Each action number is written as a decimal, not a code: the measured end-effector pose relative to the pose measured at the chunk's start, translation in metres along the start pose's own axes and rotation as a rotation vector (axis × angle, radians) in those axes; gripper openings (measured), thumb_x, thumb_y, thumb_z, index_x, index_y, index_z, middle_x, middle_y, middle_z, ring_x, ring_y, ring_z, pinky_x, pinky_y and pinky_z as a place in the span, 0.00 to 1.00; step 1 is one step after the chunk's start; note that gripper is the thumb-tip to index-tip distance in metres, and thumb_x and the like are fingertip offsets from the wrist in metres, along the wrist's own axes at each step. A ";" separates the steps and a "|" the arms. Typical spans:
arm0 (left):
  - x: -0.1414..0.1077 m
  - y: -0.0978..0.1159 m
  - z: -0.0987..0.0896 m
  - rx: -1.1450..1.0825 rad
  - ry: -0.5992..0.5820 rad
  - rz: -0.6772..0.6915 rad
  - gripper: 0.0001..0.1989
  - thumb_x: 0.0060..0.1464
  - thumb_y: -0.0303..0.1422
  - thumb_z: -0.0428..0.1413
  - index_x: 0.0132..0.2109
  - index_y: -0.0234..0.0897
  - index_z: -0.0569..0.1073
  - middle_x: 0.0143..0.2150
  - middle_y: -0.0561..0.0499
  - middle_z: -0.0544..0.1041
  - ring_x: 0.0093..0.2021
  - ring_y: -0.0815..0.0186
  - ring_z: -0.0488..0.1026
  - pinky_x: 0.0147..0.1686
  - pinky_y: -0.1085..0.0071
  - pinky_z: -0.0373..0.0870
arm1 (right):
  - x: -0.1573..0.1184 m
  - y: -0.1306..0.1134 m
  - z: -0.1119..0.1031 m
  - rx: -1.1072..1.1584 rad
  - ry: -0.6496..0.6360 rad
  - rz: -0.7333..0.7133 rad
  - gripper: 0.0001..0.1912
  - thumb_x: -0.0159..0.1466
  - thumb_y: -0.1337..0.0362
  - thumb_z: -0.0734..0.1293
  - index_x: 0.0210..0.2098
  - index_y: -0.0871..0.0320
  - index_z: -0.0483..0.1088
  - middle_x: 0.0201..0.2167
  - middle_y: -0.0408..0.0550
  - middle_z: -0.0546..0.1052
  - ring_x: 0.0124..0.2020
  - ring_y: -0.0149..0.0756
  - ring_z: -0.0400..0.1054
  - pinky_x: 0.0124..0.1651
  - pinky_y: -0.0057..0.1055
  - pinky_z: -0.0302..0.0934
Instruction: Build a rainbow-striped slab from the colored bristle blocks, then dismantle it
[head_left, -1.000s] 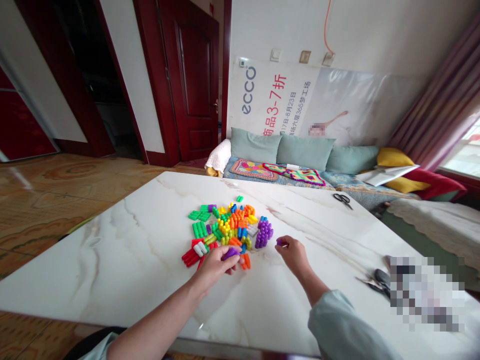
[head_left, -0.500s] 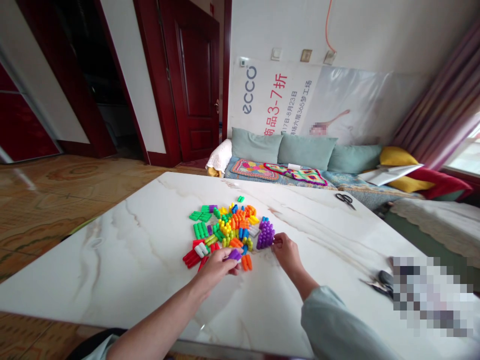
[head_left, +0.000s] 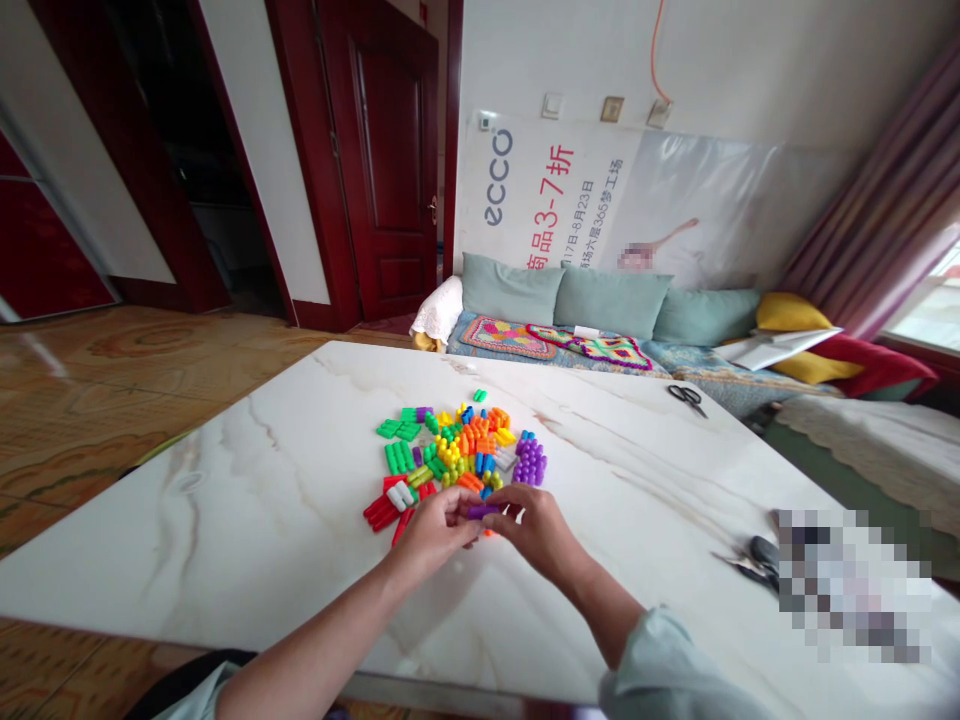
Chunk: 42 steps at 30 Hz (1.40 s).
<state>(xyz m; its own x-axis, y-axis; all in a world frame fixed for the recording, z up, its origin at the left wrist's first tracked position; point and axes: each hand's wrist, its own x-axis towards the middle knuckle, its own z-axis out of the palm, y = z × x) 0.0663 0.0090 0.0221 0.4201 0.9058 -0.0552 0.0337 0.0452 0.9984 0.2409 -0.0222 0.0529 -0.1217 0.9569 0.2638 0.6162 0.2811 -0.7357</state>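
Note:
Between my left hand (head_left: 441, 518) and my right hand (head_left: 534, 515) is a purple plastic building block (head_left: 482, 511), held low over the near edge of a pile. My left fingers wrap its left end, and my right thumb and fingertips pinch it from the right. A cluster of purple blocks (head_left: 531, 463) stands at the pile's right side. Just left of my left hand lie red blocks (head_left: 382, 515) with a light grey piece (head_left: 402, 495) on top. Green blocks (head_left: 400, 459), yellow blocks (head_left: 450, 450) and orange blocks (head_left: 475, 434) lie farther back. An orange piece below my hands is mostly hidden.
The pile sits on a white marbled table (head_left: 262, 480). Black-handled scissors (head_left: 687, 399) lie near the far right edge. Another dark-handled tool (head_left: 759, 562) is at the right, beside a blurred-out patch. A sofa with green cushions (head_left: 514, 290) stands behind the table.
My right hand has moved left from the purple cluster to meet my left hand, and its fingers now pinch the purple block. My left hand has barely moved.

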 end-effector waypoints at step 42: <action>0.004 0.012 -0.010 0.226 0.122 0.153 0.09 0.47 0.32 0.58 0.36 0.34 0.77 0.35 0.46 0.80 0.37 0.61 0.76 0.35 0.69 0.71 | 0.013 0.080 -0.032 -0.313 0.217 0.409 0.10 0.52 0.73 0.63 0.33 0.60 0.73 0.30 0.47 0.79 0.32 0.34 0.72 0.36 0.26 0.60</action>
<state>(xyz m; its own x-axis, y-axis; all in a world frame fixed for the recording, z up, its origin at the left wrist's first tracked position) 0.0599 0.0176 0.0339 0.3247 0.9393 0.1110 0.1850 -0.1781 0.9665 0.3138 0.0102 0.0173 0.3183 0.9373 0.1423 0.7851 -0.1765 -0.5937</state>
